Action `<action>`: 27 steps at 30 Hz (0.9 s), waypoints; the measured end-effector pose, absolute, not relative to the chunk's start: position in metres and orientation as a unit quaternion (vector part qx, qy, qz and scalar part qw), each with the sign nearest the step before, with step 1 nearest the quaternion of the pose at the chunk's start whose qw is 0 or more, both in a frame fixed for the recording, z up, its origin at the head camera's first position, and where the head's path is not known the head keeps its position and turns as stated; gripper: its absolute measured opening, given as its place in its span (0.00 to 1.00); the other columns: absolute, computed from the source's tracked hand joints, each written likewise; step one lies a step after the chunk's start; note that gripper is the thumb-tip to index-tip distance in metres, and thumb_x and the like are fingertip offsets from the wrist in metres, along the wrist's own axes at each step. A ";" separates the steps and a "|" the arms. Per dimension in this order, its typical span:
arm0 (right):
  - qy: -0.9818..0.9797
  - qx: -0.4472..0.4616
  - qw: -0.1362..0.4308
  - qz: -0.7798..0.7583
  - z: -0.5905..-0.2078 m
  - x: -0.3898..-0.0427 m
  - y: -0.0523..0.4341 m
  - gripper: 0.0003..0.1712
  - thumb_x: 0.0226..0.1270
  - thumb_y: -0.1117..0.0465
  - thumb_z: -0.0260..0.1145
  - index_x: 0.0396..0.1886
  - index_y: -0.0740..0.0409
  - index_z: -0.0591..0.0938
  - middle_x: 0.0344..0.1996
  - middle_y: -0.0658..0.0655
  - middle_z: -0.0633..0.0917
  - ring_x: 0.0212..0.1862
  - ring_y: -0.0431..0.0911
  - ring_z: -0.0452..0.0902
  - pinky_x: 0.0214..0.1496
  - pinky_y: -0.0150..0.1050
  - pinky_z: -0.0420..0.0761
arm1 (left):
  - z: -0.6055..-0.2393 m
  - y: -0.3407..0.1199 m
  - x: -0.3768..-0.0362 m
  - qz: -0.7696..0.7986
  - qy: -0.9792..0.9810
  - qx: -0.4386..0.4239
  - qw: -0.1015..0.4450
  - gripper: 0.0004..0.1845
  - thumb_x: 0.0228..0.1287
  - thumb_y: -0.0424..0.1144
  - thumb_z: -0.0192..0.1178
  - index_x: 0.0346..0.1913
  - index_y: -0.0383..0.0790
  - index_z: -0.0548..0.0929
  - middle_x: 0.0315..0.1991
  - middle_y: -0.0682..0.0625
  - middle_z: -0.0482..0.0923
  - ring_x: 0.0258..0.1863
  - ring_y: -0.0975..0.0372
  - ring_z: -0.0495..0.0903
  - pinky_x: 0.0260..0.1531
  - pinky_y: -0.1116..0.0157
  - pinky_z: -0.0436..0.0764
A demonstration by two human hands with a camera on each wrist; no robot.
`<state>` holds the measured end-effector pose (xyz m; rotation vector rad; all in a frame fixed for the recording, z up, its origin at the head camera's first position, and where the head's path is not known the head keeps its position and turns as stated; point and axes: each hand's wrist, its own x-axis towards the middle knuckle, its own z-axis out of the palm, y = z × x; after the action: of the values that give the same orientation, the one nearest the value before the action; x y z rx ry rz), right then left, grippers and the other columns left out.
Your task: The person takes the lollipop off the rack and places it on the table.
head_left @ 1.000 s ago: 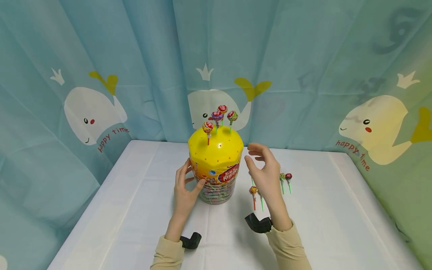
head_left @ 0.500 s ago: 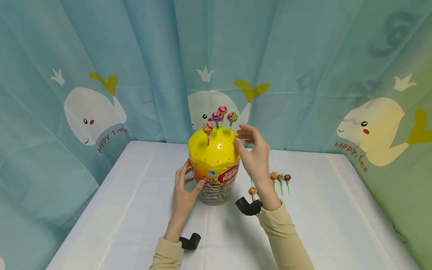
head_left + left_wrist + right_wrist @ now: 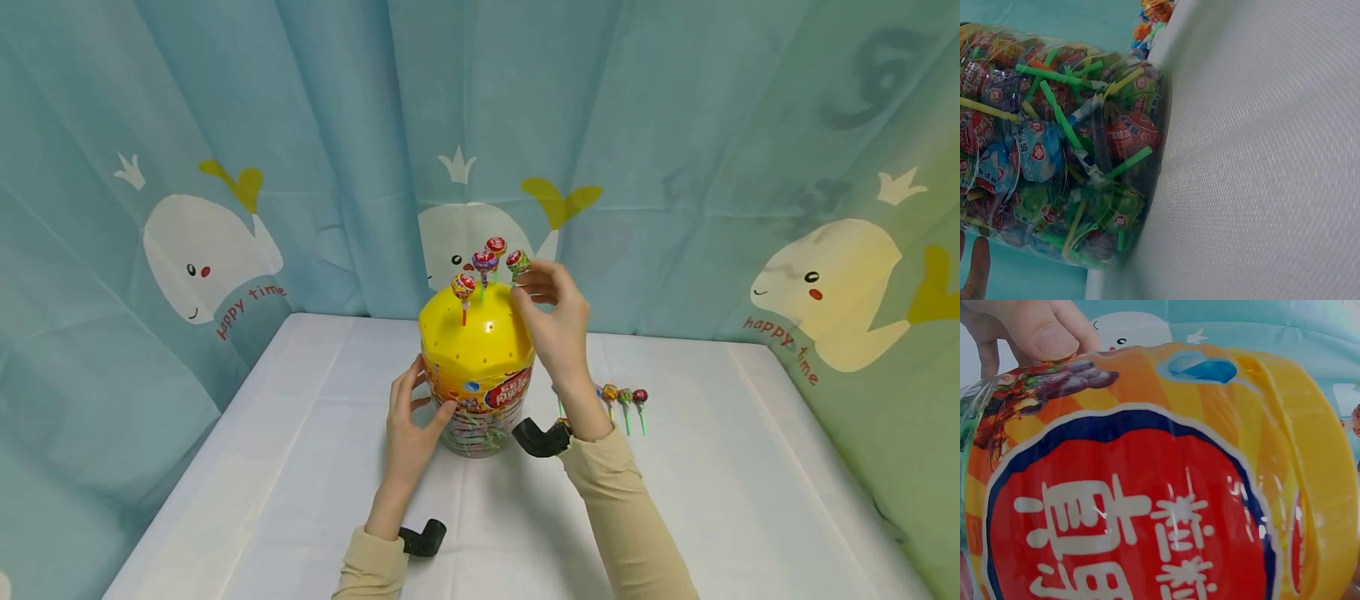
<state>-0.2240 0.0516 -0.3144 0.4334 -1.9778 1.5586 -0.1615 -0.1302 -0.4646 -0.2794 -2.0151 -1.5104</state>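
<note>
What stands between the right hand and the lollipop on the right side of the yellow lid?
Nothing visible does. In the head view the right hand has its fingertips right at the rightmost lollipop standing in the yellow lid; whether they already pinch it cannot be told. The other three upright lollipops stand to its left, away from the hand.

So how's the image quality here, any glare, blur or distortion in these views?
Head view: evenly lit and sharp, soft shadows beside the tub, a small glare spot on its yellow lid, table edges slightly bowed. Left wrist view: tipped sideways, cloth weave crisp. Right wrist view: so close that the label fills the frame, slightly soft, with reflections.
</note>
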 end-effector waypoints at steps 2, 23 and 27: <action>-0.740 0.160 0.288 0.587 -0.314 -0.225 0.051 0.18 0.62 0.68 0.66 0.52 0.65 0.79 0.40 0.65 0.85 0.42 0.54 0.81 0.48 0.46 0.81 | -0.470 -0.131 -0.164 -0.568 -0.759 -0.106 0.300 0.40 0.58 0.39 0.67 0.73 0.48 0.62 0.63 0.43 0.68 0.60 0.54 0.69 0.48 0.56 0.78; -0.729 0.164 0.321 0.581 -0.314 -0.230 0.044 0.16 0.62 0.70 0.63 0.51 0.67 0.79 0.36 0.67 0.84 0.39 0.57 0.81 0.48 0.42 0.81 | -0.471 -0.131 -0.164 -0.560 -0.763 -0.105 0.306 0.40 0.57 0.37 0.67 0.72 0.48 0.63 0.61 0.43 0.69 0.59 0.54 0.71 0.47 0.56 0.79; -0.725 0.172 0.331 0.579 -0.311 -0.230 0.044 0.17 0.63 0.70 0.63 0.52 0.68 0.79 0.36 0.67 0.84 0.38 0.57 0.81 0.47 0.40 0.81 | -0.470 -0.131 -0.164 -0.560 -0.765 -0.102 0.303 0.41 0.55 0.34 0.68 0.72 0.47 0.63 0.61 0.42 0.69 0.59 0.54 0.70 0.48 0.57 0.79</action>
<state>-0.2299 0.0441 -0.3109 0.4509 -1.8950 1.5126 -0.1640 -0.1307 -0.4700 -0.2711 -2.0274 -1.4836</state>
